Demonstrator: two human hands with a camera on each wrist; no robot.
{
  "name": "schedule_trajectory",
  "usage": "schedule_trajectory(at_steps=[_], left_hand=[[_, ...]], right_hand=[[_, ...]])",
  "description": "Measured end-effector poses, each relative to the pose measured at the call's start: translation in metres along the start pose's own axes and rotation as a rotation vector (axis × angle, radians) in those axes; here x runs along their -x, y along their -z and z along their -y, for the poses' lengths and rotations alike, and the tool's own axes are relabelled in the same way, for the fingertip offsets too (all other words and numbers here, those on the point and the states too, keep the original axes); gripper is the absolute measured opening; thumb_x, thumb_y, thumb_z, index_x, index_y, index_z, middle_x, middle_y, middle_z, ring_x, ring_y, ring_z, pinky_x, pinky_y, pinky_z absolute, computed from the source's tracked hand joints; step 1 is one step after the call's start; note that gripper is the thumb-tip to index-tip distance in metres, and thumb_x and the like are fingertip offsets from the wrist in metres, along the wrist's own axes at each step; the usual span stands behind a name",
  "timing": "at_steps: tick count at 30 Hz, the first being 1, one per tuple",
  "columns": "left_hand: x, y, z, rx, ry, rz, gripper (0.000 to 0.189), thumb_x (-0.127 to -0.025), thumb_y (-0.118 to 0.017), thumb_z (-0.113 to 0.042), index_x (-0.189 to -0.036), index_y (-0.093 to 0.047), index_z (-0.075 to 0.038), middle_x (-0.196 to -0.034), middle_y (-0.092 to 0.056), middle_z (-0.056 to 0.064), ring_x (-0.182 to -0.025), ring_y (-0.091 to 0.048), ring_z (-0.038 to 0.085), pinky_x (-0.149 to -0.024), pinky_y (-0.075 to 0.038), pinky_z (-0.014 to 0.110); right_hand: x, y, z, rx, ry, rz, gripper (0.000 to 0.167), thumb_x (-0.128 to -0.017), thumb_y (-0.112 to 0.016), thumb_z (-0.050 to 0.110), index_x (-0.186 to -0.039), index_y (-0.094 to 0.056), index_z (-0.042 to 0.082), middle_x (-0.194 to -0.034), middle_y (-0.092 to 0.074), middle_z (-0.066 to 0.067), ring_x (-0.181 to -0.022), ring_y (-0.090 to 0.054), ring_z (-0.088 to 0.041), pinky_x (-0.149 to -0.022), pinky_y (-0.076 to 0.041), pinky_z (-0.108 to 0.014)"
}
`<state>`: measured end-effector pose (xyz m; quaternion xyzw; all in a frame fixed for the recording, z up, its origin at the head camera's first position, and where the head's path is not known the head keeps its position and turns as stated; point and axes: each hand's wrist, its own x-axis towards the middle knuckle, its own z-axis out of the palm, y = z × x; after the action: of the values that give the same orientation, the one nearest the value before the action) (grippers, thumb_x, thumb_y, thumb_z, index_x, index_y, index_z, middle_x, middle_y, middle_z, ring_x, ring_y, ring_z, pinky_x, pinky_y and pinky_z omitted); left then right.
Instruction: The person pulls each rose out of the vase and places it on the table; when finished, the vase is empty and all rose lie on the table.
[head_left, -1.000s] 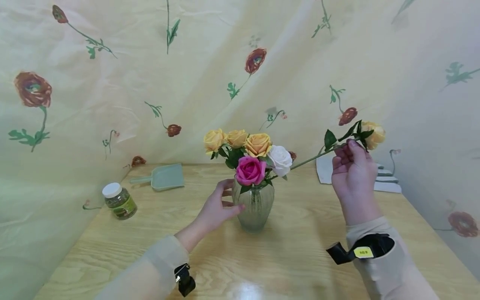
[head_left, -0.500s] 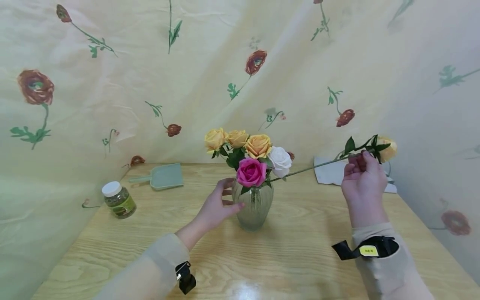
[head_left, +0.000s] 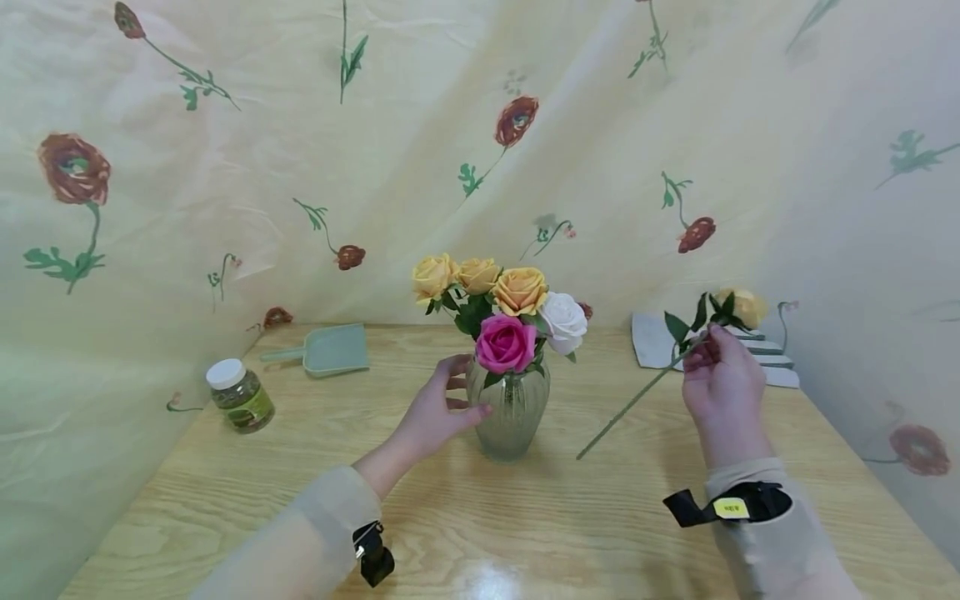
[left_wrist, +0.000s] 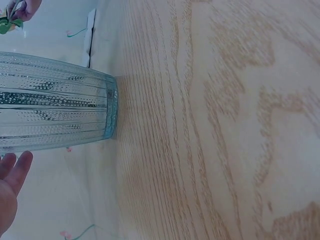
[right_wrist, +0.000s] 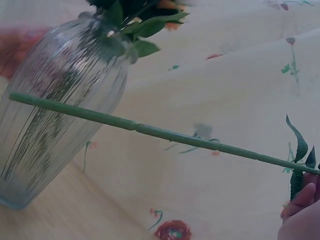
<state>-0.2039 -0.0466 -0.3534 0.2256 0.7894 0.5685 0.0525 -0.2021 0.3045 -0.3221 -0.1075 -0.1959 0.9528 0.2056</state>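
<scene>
A ribbed glass vase (head_left: 513, 425) stands upright on the table, with three yellow roses (head_left: 519, 290), a pink rose (head_left: 506, 343) and a white rose (head_left: 564, 322) in it. My left hand (head_left: 431, 414) holds it from the left, thumb at the front and fingers round the side; its fingertips also show by the glass in the left wrist view. Right of the vase, my right hand (head_left: 723, 392) pinches a single yellow rose (head_left: 742, 308) by the stem just below the leaves. The bare green stem (right_wrist: 175, 136) slants down to the left, its end free of the vase.
A wooden table (head_left: 450, 525) bears everything. At the back left lies a pale green dustpan (head_left: 337, 351), with a white-lidded jar (head_left: 242, 398) nearer on the left. A white item with dark stripes (head_left: 772, 369) lies behind my right hand. Flower-patterned cloth surrounds the table.
The yellow rose's stem has come out of the vase, and its lower end now hangs to the right of it. My right hand went right and lower, while the left stayed on the vase.
</scene>
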Motion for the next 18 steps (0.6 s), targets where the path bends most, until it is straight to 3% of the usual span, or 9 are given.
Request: schedule_trajectory(at_steps=[3,11,18], left_hand=[[0.000,0.000,0.000,0.003,0.004,-0.002,0.069,-0.085,-0.070,-0.014,-0.141,-0.030,-0.005,-0.133,-0.043,0.013,-0.113,-0.051,0.032,-0.089,-0.051,0.039],[-0.011,-0.004,0.032,0.030,-0.016,-0.021,0.072,-0.084,-0.072,-0.019,-0.142,-0.030,-0.012,-0.135,-0.042,0.010,-0.114,-0.051,0.029,-0.088,-0.051,0.038],[-0.011,-0.004,0.035,0.023,-0.038,-0.027,0.072,-0.083,-0.073,-0.028,-0.141,-0.032,-0.015,-0.134,-0.043,0.007,-0.115,-0.050,0.027,-0.087,-0.051,0.037]], right_hand=[[-0.001,0.006,-0.009,0.082,-0.010,0.026,0.004,-0.089,-0.060,-0.001,-0.085,-0.058,0.000,-0.071,-0.054,-0.008,-0.061,-0.048,-0.017,-0.047,-0.040,-0.022],[-0.001,0.019,-0.035,0.293,-0.047,0.067,0.009,-0.090,-0.058,-0.001,-0.083,-0.062,0.001,-0.073,-0.058,-0.006,-0.060,-0.051,-0.012,-0.047,-0.042,-0.018],[0.002,0.023,-0.052,0.424,-0.064,0.030,0.007,-0.089,-0.059,0.000,-0.085,-0.063,0.003,-0.075,-0.059,-0.004,-0.062,-0.050,-0.010,-0.049,-0.042,-0.016]])
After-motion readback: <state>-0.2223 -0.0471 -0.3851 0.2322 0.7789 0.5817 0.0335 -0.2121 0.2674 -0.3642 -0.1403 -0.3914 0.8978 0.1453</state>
